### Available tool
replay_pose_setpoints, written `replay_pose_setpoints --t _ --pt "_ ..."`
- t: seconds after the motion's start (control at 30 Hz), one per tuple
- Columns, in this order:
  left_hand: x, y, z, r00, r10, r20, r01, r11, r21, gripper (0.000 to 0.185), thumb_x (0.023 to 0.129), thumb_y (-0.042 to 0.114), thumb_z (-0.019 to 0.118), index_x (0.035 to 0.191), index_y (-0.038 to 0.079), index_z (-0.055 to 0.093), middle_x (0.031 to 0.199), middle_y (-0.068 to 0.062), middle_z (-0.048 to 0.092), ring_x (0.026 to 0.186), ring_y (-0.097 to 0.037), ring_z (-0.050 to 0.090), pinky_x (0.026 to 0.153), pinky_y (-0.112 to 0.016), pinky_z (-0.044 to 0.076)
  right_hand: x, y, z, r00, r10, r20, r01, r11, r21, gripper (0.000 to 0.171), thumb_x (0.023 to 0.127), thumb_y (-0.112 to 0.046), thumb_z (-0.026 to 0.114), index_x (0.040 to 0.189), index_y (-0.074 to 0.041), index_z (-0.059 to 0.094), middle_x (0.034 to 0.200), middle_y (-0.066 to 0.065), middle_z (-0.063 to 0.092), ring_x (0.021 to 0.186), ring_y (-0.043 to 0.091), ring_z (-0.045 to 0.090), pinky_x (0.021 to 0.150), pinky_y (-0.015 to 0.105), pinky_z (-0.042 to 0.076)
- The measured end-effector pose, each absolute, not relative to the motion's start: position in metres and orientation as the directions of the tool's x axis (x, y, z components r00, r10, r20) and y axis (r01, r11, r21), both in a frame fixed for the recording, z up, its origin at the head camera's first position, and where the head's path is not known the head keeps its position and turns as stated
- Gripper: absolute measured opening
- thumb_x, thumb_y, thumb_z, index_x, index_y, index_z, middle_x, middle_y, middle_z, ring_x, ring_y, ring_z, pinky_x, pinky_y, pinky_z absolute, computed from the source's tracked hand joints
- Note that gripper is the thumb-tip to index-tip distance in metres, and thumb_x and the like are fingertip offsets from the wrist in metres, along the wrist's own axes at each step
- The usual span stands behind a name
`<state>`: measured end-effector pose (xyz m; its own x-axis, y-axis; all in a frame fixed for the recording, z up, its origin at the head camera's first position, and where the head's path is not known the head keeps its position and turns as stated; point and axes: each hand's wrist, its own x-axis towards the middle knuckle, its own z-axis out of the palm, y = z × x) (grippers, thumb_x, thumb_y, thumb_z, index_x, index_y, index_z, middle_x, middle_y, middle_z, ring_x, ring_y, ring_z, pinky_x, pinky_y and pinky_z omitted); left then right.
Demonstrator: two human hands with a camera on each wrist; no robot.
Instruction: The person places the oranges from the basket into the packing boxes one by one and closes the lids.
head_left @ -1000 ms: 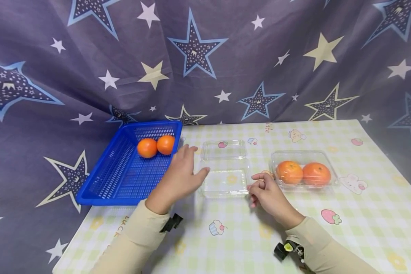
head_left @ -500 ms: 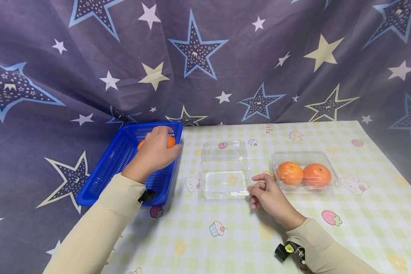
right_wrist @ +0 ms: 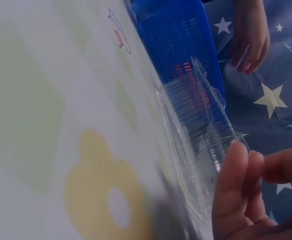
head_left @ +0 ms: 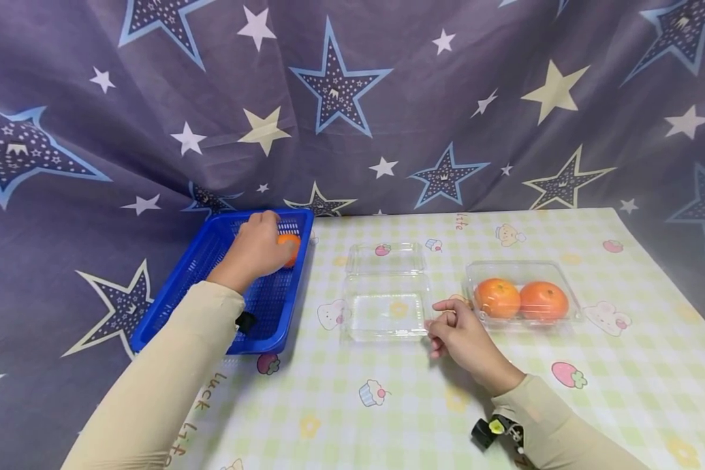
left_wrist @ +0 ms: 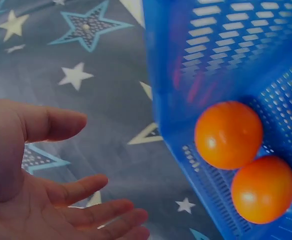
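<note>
The left hand (head_left: 252, 251) reaches into the blue basket (head_left: 211, 294) with fingers spread and relaxed, over the two oranges (left_wrist: 228, 135) that lie touching at the basket's far end; the wrist view shows a gap between palm and fruit, so nothing is gripped. The basket's long axis runs from the near counter (head_left: 388, 405) edge away toward the star curtain (head_left: 352, 98). The right hand (head_left: 461, 336) rests with fingers loosely curled, fingertips (right_wrist: 231, 170) at the near right corner of the open clear box (head_left: 386, 313), its lid lying back. Right of it, a shut clear box (head_left: 523, 297) holds two more oranges.
</note>
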<state>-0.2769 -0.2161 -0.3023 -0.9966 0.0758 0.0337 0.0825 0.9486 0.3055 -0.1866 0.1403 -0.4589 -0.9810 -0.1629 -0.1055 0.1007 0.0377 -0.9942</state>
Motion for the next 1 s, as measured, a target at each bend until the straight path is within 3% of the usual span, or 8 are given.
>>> replay_pose_setpoints --t 0.5,0.7,0.9,1.0 --pt "-0.307 -0.239 -0.328 -0.999 0.047 -0.010 0.043 0.967 0.249 0.068 0.096 0.029 0.063 0.149 -0.008 0.041 0.146 -0.031 0.048 0.127 -0.047 0.052 0.109 -0.063 0.043 -0.186 0.142 -0.455 -0.981 -0.159 -0.113 0.107 0.045 -0.993 0.048 0.090 0.007 0.054 0.135 0.009 0.035 0.077 0.010 0.059 0.062 0.015 0.058 0.056 0.031 0.059" --pt "-0.315 -0.249 -0.340 -1.000 0.002 -0.006 0.001 0.989 0.147 0.067 0.091 0.036 0.069 0.138 -0.007 0.050 0.128 -0.030 0.058 0.111 -0.045 0.057 0.100 -0.063 0.047 -0.187 0.143 -0.455 -0.980 -0.157 -0.122 0.117 0.044 -0.992 0.048 0.089 0.007 0.054 0.134 0.009 0.036 0.078 0.009 0.059 0.060 0.015 0.058 0.055 0.030 0.058" --pt "-0.322 -0.257 -0.349 -1.000 0.014 -0.012 0.012 0.989 0.151 0.054 0.087 0.039 0.072 0.122 0.000 0.061 0.114 -0.024 0.063 0.100 -0.040 0.059 0.089 -0.058 0.049 -0.187 0.144 -0.457 -0.980 -0.159 -0.122 0.117 0.046 -0.992 0.048 0.090 0.006 0.054 0.134 0.009 0.036 0.078 0.008 0.060 0.060 0.014 0.058 0.055 0.030 0.058" --pt "-0.325 -0.259 -0.353 -0.999 0.009 -0.033 0.004 0.988 0.156 0.057 0.085 0.043 0.075 0.122 0.001 0.061 0.115 -0.023 0.064 0.101 -0.039 0.058 0.090 -0.057 0.049 -0.187 0.144 -0.457 -0.979 -0.158 -0.125 0.119 0.046 -0.992 0.048 0.090 0.006 0.055 0.134 0.008 0.036 0.078 0.008 0.060 0.060 0.014 0.058 0.055 0.030 0.058"
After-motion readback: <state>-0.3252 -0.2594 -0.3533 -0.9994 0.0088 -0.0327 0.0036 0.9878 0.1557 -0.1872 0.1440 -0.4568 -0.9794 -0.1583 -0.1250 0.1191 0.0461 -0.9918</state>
